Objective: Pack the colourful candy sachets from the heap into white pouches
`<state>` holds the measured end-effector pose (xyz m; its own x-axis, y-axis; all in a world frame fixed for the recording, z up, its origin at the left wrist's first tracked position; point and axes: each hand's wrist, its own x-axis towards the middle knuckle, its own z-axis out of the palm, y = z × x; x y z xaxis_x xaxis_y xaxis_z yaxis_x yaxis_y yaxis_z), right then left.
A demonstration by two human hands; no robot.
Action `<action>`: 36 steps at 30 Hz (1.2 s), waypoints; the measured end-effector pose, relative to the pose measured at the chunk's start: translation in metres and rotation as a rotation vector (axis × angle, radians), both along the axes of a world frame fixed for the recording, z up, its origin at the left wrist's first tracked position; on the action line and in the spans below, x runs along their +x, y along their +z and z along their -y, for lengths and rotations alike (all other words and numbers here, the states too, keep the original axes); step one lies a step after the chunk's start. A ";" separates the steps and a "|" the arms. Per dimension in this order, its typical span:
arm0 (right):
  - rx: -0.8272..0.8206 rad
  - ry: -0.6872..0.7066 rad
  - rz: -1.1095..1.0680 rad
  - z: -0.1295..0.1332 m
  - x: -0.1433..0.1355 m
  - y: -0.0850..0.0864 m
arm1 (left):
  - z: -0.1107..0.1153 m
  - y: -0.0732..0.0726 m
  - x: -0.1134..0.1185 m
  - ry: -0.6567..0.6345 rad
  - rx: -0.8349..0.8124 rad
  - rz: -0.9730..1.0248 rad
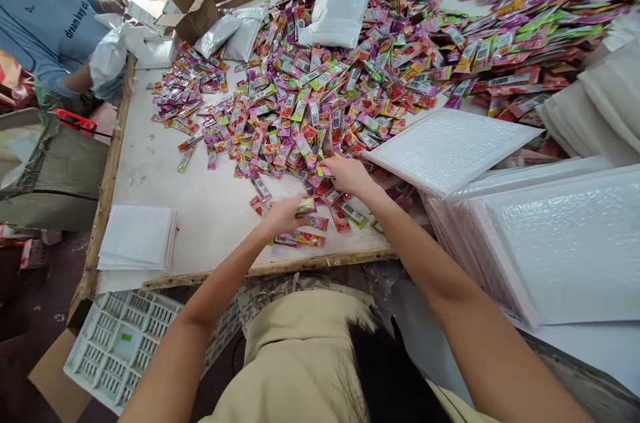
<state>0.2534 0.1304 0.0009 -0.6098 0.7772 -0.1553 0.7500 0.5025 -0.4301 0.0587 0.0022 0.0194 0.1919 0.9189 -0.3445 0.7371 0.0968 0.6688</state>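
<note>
Small colourful stick sachets lie in a wide loose heap on the white table. At the heap's near edge, my right hand has its fingers closed on a green and pink sachet. My left hand, a little blurred, is lower and to the left, with a green sachet at its fingers. Just beyond and under that hand, several sachets lie near the table's front edge. The fingertips of the left hand are partly hidden by the sachet and the blur.
White bubble mailers are stacked at right, with one mailer overlapping the heap. Filled white packages rest on the sachets. A small white stack sits at left. Across the corner, a person holds white packaging beside a cardboard box.
</note>
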 end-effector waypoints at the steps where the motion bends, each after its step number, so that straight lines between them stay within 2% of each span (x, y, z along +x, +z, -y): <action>1: 0.014 0.026 0.063 -0.001 -0.004 0.000 | 0.001 -0.005 0.004 -0.077 -0.023 -0.126; 3: 0.023 0.016 0.058 0.000 -0.005 0.006 | 0.003 -0.010 0.006 -0.119 -0.029 -0.244; 4: 0.017 -0.012 -0.011 0.002 -0.002 0.011 | 0.004 -0.008 0.004 -0.084 0.001 -0.231; 7: -0.043 -0.121 -0.339 0.011 0.017 0.030 | 0.007 0.010 -0.013 0.145 0.190 0.021; 10: -0.233 -0.293 -0.598 0.028 0.042 0.043 | 0.010 0.034 -0.040 0.432 0.272 0.361; 13: -0.438 -0.430 -0.704 0.051 0.062 0.040 | 0.021 0.044 -0.066 0.715 0.156 0.570; 15: -0.401 -0.475 -0.620 0.067 0.072 0.031 | 0.035 0.040 -0.076 0.838 0.104 0.580; 16: -0.344 -0.498 -0.523 0.074 0.076 0.025 | 0.043 0.036 -0.076 0.857 0.089 0.550; 18: -0.243 -0.523 -0.256 0.084 0.078 0.013 | 0.059 0.026 -0.065 0.791 0.062 0.467; 21: -0.202 -0.469 0.074 0.089 0.070 -0.003 | 0.071 0.008 -0.026 0.482 0.024 0.254; 24: -0.228 -0.371 0.191 0.086 0.059 -0.007 | 0.066 -0.005 0.016 0.094 -0.033 -0.127; 26: -0.249 -0.330 0.193 0.084 0.059 -0.003 | 0.060 -0.006 0.028 -0.069 -0.039 -0.300; 28: -0.275 -0.289 0.148 0.086 0.065 0.004 | 0.056 -0.001 0.027 -0.108 0.010 -0.358; 32: -0.309 -0.236 0.017 0.092 0.081 0.016 | 0.055 0.004 0.012 -0.043 0.086 -0.400; 34: -0.307 -0.249 0.004 0.092 0.083 0.016 | 0.053 -0.002 0.013 -0.052 0.064 -0.403; 36: -0.305 -0.246 0.007 0.090 0.080 0.014 | 0.050 -0.011 0.023 -0.126 0.029 -0.387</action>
